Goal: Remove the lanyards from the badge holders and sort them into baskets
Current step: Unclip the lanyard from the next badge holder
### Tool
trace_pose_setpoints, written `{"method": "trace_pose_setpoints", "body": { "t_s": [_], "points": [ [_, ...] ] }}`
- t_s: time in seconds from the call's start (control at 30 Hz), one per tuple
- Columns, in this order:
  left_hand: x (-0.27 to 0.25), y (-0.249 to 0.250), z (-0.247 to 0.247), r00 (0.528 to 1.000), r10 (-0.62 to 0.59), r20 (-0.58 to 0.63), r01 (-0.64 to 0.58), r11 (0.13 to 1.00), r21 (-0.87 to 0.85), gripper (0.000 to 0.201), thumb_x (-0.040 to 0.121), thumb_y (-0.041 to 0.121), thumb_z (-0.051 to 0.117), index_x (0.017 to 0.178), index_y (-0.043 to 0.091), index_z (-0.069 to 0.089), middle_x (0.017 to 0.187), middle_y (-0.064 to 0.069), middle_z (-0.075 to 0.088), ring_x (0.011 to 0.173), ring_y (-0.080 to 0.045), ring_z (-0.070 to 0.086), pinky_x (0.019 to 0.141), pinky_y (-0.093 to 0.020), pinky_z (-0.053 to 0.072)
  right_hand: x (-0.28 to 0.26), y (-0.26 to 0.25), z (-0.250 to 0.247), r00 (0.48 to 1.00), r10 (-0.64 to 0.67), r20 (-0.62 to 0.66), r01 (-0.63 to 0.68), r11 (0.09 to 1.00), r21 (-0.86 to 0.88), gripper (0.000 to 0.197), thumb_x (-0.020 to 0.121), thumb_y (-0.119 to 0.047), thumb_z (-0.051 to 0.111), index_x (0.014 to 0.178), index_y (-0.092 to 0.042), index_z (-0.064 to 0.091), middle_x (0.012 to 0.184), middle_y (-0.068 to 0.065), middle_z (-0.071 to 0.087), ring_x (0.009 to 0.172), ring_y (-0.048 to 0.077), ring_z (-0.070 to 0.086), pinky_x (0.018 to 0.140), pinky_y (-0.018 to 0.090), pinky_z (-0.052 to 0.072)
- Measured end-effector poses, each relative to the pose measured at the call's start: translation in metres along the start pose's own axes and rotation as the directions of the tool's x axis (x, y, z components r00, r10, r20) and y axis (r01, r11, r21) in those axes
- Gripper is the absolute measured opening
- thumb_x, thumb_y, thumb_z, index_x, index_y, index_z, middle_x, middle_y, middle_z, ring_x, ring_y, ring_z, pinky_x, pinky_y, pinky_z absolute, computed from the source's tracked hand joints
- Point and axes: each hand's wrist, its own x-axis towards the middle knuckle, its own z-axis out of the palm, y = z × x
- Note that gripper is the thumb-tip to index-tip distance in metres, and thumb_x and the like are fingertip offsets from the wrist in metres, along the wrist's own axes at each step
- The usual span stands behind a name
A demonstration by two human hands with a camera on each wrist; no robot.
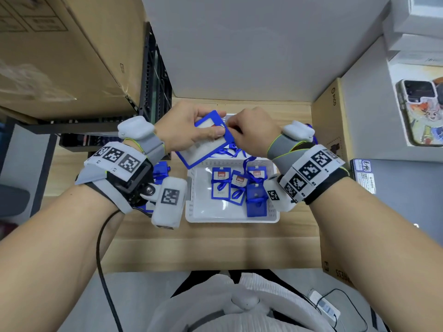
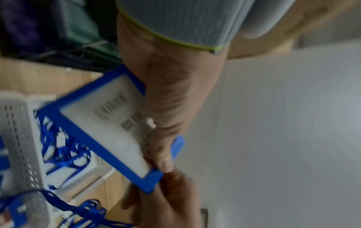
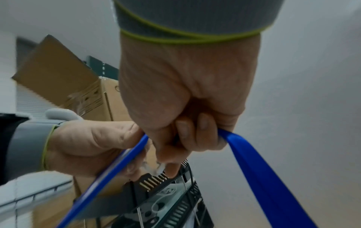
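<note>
My left hand (image 1: 209, 124) grips a blue-framed badge holder (image 1: 203, 146) above the far rim of a white basket (image 1: 232, 219). Its thumb (image 2: 164, 165) presses on the clear face of the badge holder (image 2: 105, 131). My right hand (image 1: 233, 127) pinches at the holder's upper corner. In the right wrist view the right hand's curled fingers (image 3: 183, 132) hold a blue lanyard (image 3: 263, 177), which trails down to the right beside the holder's edge (image 3: 117, 162). Several badge holders (image 1: 239, 188) with lanyards wrapped round them lie in the basket. The clip is hidden by the fingers.
Loose blue lanyards (image 1: 233, 152) lie behind the basket, and more blue holders (image 1: 160, 170) show behind my left wrist. A cardboard box (image 1: 60, 56) and a black crate (image 1: 155, 75) stand at the left. A brown box (image 1: 330, 121) and a phone (image 1: 422, 111) are at the right.
</note>
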Motion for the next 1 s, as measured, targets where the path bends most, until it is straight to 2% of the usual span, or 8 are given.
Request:
{"method": "trace_pose_setpoints", "body": {
  "t_s": [0.1,0.23,0.37,0.5,0.73,0.83,0.9,1.0],
  "points": [
    [0.003,-0.002,-0.001,1.0,-0.005,-0.019,0.004,0.999,-0.043,0.033,0.088,0.025,0.073,0.12,0.021,0.067,0.095,0.005,0.075,0.081,-0.009,0.071,0.075,-0.03,0.058,0.0,0.009,0.004,0.999,0.053,-0.012,-0.049,0.981,0.189,0.031,0.097,-0.023,0.048,0.072,-0.01,0.062,0.065,0.0,0.06,0.06,0.018,0.049,0.062,0.031,0.034],
    [0.004,-0.014,-0.008,0.999,0.022,-0.044,-0.012,0.977,0.215,0.01,0.092,0.025,0.065,0.101,0.028,0.069,0.078,0.015,0.063,0.064,0.004,0.054,0.061,-0.023,0.04,0.0,0.03,0.009,0.981,0.189,0.049,-0.189,0.857,0.48,0.03,0.099,-0.024,0.046,0.083,-0.005,0.062,0.065,-0.003,0.059,0.046,0.003,0.043,0.058,0.028,0.035],
    [0.005,-0.019,-0.002,1.0,0.022,-0.021,-0.015,0.959,0.284,0.014,0.093,0.028,0.062,0.097,0.035,0.074,0.095,0.017,0.07,0.089,-0.002,0.061,0.083,-0.024,0.046,-0.002,0.032,0.014,0.969,0.232,0.089,-0.228,0.687,0.69,0.038,0.093,-0.048,0.053,0.067,-0.02,0.056,0.054,-0.012,0.039,0.052,0.011,0.035,0.057,0.029,0.031],
    [0.006,-0.014,0.009,1.0,0.021,-0.018,-0.015,0.963,0.269,0.013,0.09,0.043,0.065,0.097,0.038,0.075,0.09,0.012,0.072,0.086,-0.01,0.064,0.078,-0.027,0.048,-0.001,0.03,0.014,0.982,0.171,0.078,-0.18,0.734,0.655,0.029,0.088,-0.043,0.067,0.073,-0.018,0.065,0.057,-0.009,0.049,0.053,0.01,0.04,0.057,0.028,0.034],
    [0.009,-0.012,0.01,0.999,0.032,-0.017,-0.025,0.955,0.297,0.014,0.09,0.044,0.065,0.097,0.036,0.075,0.09,0.015,0.071,0.088,-0.01,0.063,0.078,-0.026,0.047,-0.006,0.042,-0.008,0.98,0.2,0.012,-0.167,0.78,0.604,0.023,0.086,-0.028,0.072,0.073,-0.01,0.066,0.06,-0.001,0.061,0.055,0.01,0.048,0.061,0.028,0.038],
    [0.01,-0.017,0.009,1.0,0.006,-0.015,-0.001,0.959,0.282,0.018,0.089,0.047,0.065,0.097,0.035,0.075,0.095,0.011,0.073,0.09,-0.015,0.066,0.083,-0.033,0.053,-0.01,0.059,-0.046,0.941,0.32,-0.113,-0.219,0.827,0.518,0.031,0.083,-0.029,0.073,0.061,-0.013,0.058,0.053,-0.005,0.056,0.042,0.001,0.039,0.052,0.024,0.034],
    [0.01,-0.019,0.011,1.0,-0.002,-0.006,0.003,0.962,0.272,0.018,0.09,0.045,0.065,0.099,0.033,0.075,0.093,0.017,0.069,0.09,-0.01,0.064,0.077,-0.024,0.05,-0.013,0.071,-0.073,0.897,0.379,-0.226,-0.248,0.856,0.453,0.025,0.08,-0.029,0.071,0.063,-0.013,0.063,0.055,-0.002,0.057,0.046,0.002,0.043,0.052,0.019,0.037],
    [0.014,-0.019,0.018,1.0,-0.003,0.021,-0.003,0.962,0.274,0.018,0.091,0.04,0.065,0.102,0.029,0.075,0.091,0.019,0.065,0.088,-0.004,0.059,0.071,-0.013,0.04,-0.017,0.088,-0.106,0.837,0.405,-0.368,-0.287,0.897,0.336,0.024,0.074,-0.031,0.067,0.075,-0.007,0.069,0.063,0.014,0.06,0.052,0.012,0.045,0.063,0.029,0.043]
  ]
}}
